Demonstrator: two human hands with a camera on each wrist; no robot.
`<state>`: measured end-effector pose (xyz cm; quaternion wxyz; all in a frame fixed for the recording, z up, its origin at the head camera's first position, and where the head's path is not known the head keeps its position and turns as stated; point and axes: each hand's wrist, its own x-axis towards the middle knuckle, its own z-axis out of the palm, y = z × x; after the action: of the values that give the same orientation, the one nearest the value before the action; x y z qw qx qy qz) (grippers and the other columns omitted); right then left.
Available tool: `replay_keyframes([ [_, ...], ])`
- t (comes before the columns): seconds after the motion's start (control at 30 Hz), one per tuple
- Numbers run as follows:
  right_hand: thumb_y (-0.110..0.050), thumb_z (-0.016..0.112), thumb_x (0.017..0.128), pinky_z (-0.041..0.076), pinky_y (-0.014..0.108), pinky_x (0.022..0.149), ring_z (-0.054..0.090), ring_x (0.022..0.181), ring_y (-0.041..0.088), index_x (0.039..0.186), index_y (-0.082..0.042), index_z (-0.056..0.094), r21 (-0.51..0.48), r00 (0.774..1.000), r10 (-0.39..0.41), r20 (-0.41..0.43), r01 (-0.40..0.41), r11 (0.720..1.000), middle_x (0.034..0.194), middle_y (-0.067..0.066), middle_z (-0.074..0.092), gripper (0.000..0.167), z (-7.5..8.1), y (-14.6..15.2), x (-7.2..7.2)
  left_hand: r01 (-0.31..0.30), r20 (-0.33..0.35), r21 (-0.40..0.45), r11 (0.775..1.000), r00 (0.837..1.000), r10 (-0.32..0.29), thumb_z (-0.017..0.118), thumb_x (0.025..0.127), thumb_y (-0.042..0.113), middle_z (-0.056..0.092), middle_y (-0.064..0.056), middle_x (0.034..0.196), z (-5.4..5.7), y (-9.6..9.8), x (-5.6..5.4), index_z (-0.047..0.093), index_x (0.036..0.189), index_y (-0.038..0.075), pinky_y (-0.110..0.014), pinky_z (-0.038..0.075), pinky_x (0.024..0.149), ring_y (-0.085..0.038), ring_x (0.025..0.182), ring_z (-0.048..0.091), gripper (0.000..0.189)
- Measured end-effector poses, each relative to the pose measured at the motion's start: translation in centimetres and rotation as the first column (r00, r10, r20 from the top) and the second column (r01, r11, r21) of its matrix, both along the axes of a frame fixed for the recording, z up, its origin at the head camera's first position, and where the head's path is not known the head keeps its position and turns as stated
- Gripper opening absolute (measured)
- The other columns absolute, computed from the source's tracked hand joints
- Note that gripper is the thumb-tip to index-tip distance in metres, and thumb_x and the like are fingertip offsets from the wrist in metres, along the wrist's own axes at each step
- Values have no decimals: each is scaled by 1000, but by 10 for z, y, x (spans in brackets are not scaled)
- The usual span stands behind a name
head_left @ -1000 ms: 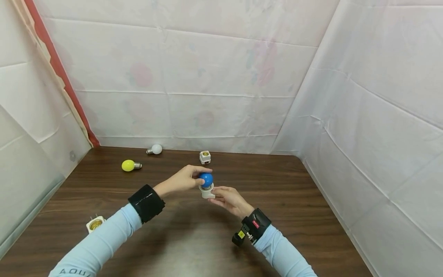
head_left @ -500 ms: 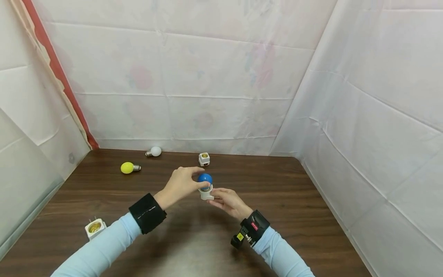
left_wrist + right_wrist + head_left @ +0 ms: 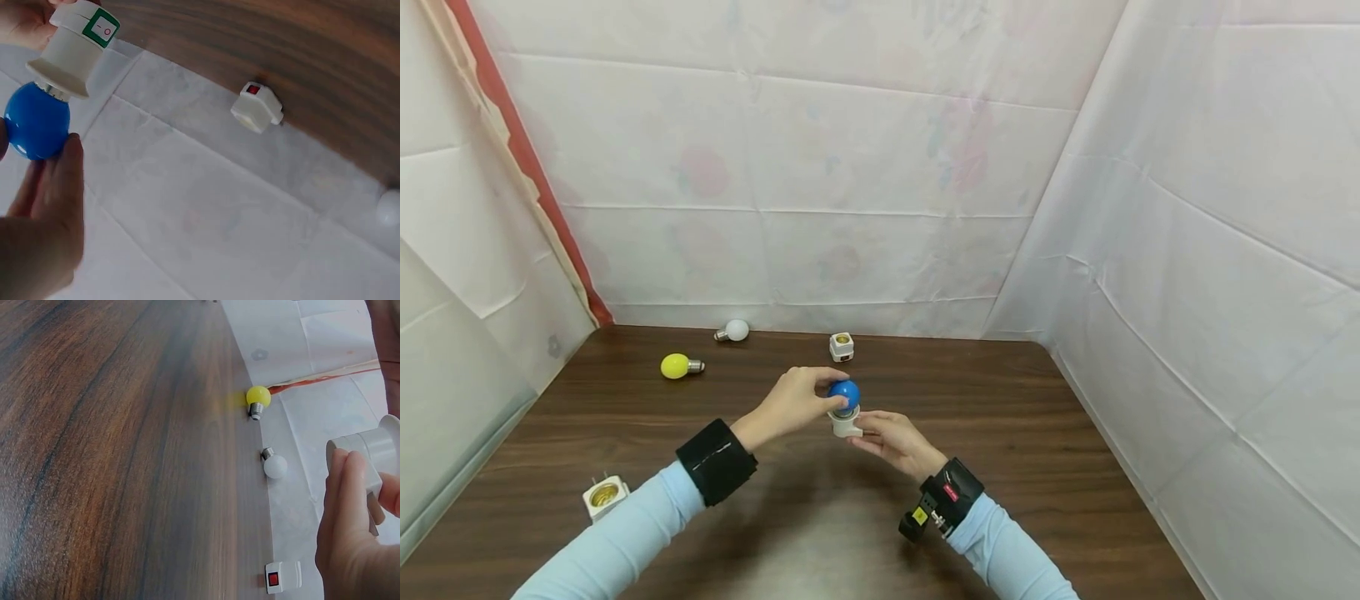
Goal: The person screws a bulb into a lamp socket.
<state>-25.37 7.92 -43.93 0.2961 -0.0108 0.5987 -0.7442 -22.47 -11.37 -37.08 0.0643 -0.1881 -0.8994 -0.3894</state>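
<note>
My left hand (image 3: 792, 400) pinches a blue light bulb (image 3: 849, 392) between thumb and fingers from above. Below it, my right hand (image 3: 898, 442) grips a white lamp socket (image 3: 844, 427), held above the table. In the left wrist view the metal base of the blue bulb (image 3: 37, 122) sits in the mouth of the socket (image 3: 72, 55), and a little of its thread shows. That socket carries a switch (image 3: 102, 29) with a green surround. The right wrist view shows fingers laid along the side of the socket (image 3: 373, 449), with its far end cut off by the frame edge.
A yellow bulb (image 3: 675, 366) and a white bulb (image 3: 737, 330) lie at the back left of the wooden table (image 3: 1000, 467). One white socket (image 3: 842, 347) stands behind the hands; another (image 3: 604, 497) is beside the left forearm. White sheeting (image 3: 880, 167) encloses the back and sides.
Half a second ago the left fingers were spread wider with the thumb across the bulb's front; now they have closed round it again. The right hand and socket have stayed nearly still.
</note>
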Motion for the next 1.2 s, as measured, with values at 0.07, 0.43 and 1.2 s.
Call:
replay_keyframes([
  [0.07,-9,60,88,51,27,86,64,89,18,121,7,52,3,1000,-2,2,2,1000,113,18,58,37,0,0,0,57,46,51,997,997,-59,65,85,16,62,-14,116,-2,-2,-2,59,120,5,-39,53,82,-28,105,61,37],
  [0.43,-11,60,88,51,28,86,64,89,18,122,7,51,5,1000,5,2,-5,1000,114,18,58,39,-1,1,3,152,151,149,977,973,-175,59,88,6,55,-19,126,-4,-7,-6,55,123,3,-38,52,85,-34,116,53,36],
  [1.2,-8,58,89,51,27,84,65,88,18,121,7,51,-10,1000,0,9,0,1000,110,17,59,37,-4,-1,1,-42,8,-3,999,999,42,74,75,34,64,-12,114,-7,2,4,58,121,6,-39,54,80,-27,100,63,57],
])
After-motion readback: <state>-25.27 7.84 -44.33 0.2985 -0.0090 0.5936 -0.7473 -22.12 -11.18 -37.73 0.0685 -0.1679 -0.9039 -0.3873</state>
